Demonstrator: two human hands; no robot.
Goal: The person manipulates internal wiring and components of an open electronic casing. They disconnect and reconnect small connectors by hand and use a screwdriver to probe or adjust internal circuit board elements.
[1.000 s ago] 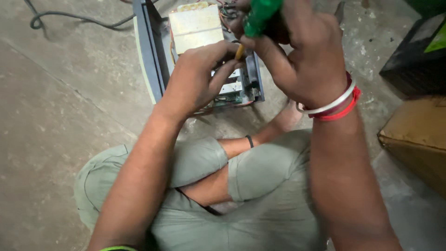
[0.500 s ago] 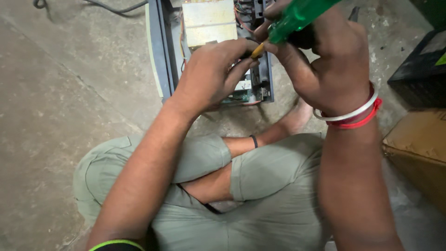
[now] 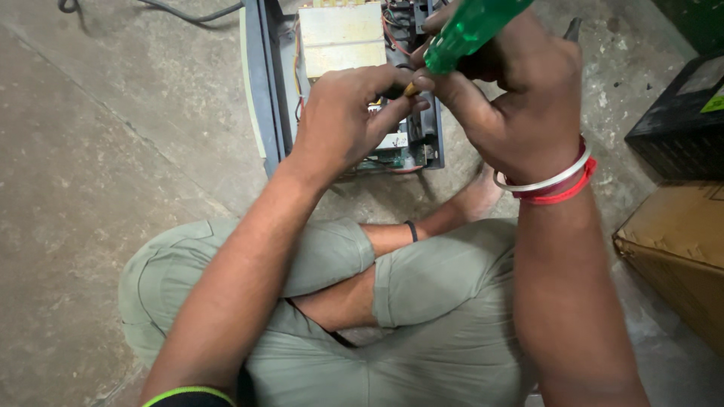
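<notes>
The open electronics chassis [image 3: 343,83] lies on the far floor, its cover already off and boards exposed; I judge work is under way. My right hand [image 3: 513,98] grips a green-handled screwdriver [image 3: 467,30]; my left hand [image 3: 347,120] pinches its tip

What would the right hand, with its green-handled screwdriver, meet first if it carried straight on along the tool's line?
Probably the left hand: the screwdriver in the right hand points at its fingertips, with the open device's circuit board behind them. Depth is unclear.
</notes>
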